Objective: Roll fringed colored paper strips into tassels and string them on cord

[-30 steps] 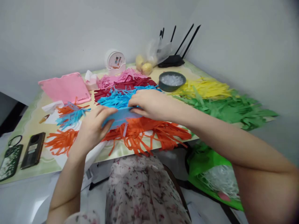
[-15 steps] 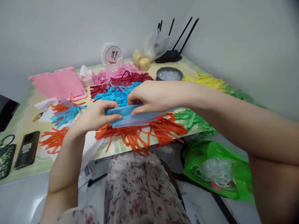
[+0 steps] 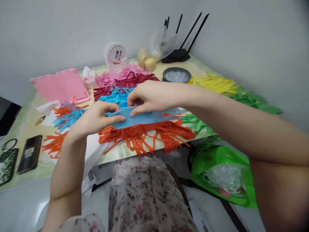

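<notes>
Light blue tissue paper, cut into fringe at its right end, is stretched between my hands above the table. My left hand pinches its left end between thumb and fingers. Beside it, my right hand is closed on the paper's upper edge, thumb in front; some of its fingers are hidden. Right below lies orange paper fringe, spread along the table's front edge. Behind my hands are bright blue paper fringe, dark red fringe and pink fringe.
Left on the table are a pink tablet case, a phone and a patterned case. A bowl, yellow fringe and a black router stand right. A green bag hangs below the edge.
The blue paper has turned and flattened, so the cut strips at its right end now show. My right hand has shifted slightly left; my left hand has barely moved.
</notes>
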